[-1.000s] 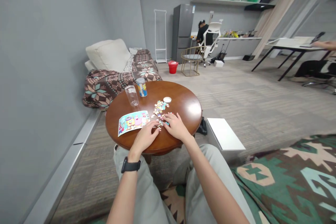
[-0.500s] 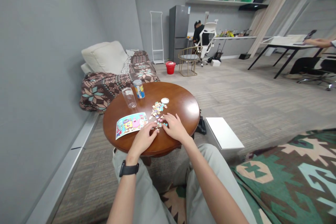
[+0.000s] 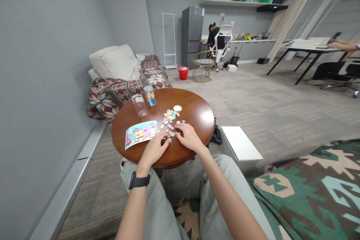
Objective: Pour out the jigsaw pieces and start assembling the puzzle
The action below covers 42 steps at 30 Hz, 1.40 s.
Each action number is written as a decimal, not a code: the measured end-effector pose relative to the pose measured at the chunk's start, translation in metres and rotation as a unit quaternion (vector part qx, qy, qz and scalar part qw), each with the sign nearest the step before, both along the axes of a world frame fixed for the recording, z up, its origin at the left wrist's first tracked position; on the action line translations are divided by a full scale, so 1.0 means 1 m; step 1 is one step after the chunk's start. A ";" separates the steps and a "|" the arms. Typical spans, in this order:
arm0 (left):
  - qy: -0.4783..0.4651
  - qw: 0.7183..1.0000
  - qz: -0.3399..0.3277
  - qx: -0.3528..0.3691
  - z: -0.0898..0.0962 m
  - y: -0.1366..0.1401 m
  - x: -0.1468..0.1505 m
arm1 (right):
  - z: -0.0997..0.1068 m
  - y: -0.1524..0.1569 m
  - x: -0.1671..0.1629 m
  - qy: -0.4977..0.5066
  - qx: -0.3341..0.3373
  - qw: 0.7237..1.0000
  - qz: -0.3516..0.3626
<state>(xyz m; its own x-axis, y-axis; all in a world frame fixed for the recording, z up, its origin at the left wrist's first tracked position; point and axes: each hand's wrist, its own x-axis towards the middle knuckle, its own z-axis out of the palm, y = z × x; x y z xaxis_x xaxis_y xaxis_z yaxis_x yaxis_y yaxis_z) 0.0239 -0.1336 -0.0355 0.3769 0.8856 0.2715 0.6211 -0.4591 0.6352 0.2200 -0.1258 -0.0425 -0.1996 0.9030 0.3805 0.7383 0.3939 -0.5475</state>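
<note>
On the round brown table, my left hand [image 3: 154, 147] rests with thumb and forefinger apart beside a few loose jigsaw puzzle pieces [image 3: 171, 134]. Its thumb tip is close to one small piece [image 3: 170, 140]. My right hand [image 3: 189, 137] lies on the other side of these pieces, thumb and fingers spread; whether its fingertips touch a piece is too small to tell. Beyond both hands is a heap of puzzle pieces [image 3: 169, 116]. A printed cartoon picture sheet [image 3: 142, 134] lies left of my left hand, slightly curled.
A clear plastic cup [image 3: 139, 105] and a printed can [image 3: 150, 96] stand at the table's [image 3: 194, 101] back left. A round lid [image 3: 177, 108] lies behind the heap. A white box [image 3: 240, 142] is right of the table. One person is near the fridge, another at a desk.
My right hand's fingers have shifted slightly, and pieces beyond its fingertips now show. My left hand stays nearly in place. The whole view has moved a little.
</note>
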 end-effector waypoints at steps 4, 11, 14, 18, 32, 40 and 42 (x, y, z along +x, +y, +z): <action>0.004 1.000 0.000 -0.006 0.001 0.000 0.000 | -0.002 0.002 0.002 0.021 0.018 1.000 0.006; 0.004 1.000 0.004 -0.015 0.003 -0.002 0.000 | -0.006 0.003 0.003 0.034 0.028 0.999 -0.002; 0.006 1.000 0.011 -0.011 0.002 -0.002 0.001 | -0.005 0.003 0.003 0.031 0.025 0.999 -0.005; 0.012 1.000 0.014 -0.003 0.002 -0.003 0.001 | -0.002 0.000 0.003 0.007 0.034 0.999 0.018; 0.051 0.999 0.008 -0.003 -0.001 -0.001 0.001 | -0.003 -0.001 0.000 -0.018 0.038 0.997 -0.057; 0.086 0.996 -0.004 0.017 0.005 -0.004 0.002 | -0.002 -0.004 -0.001 -0.012 0.025 0.998 -0.064; 0.083 0.996 -0.002 0.022 0.005 -0.004 0.002 | -0.001 -0.005 0.000 -0.021 0.032 0.999 -0.017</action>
<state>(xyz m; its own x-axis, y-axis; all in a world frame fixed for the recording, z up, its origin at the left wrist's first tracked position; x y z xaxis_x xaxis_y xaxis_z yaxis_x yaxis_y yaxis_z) 0.0258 -0.1381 -0.0301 0.4232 0.8727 0.2434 0.7141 -0.4867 0.5032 0.2204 -0.1311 -0.0433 -0.1872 0.8832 0.4301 0.7735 0.4024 -0.4897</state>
